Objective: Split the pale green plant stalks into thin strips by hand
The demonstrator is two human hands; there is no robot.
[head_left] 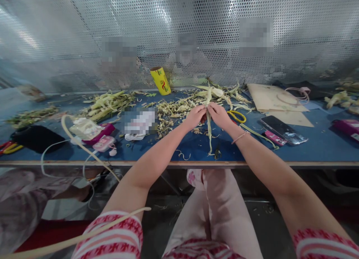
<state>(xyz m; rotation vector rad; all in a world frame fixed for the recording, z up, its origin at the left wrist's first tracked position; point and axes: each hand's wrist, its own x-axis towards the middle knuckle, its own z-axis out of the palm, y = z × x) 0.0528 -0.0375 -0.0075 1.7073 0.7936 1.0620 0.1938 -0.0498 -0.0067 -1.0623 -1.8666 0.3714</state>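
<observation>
My left hand (195,117) and my right hand (218,115) meet above the blue table, fingers pinched close together. Between them they grip a pale green husk strip (209,133), which looks like corn husk. Its upper end rises above my fingertips, and its long tail hangs toward the table's front edge. Just behind my hands lies a heap of husk pieces and shreds (179,106). Yellow scissor-like handles (238,117) rest right beside my right wrist. The exact grip of my fingertips is partly hidden.
A perforated metal panel (157,23) stands behind the blue table (146,148). Near it is a tilted yellow tube (160,80). Husk bundles (109,104), a purple tissue pack (98,133) and a black pouch (37,137) lie left; a phone (280,128) and brown card (273,96) lie right.
</observation>
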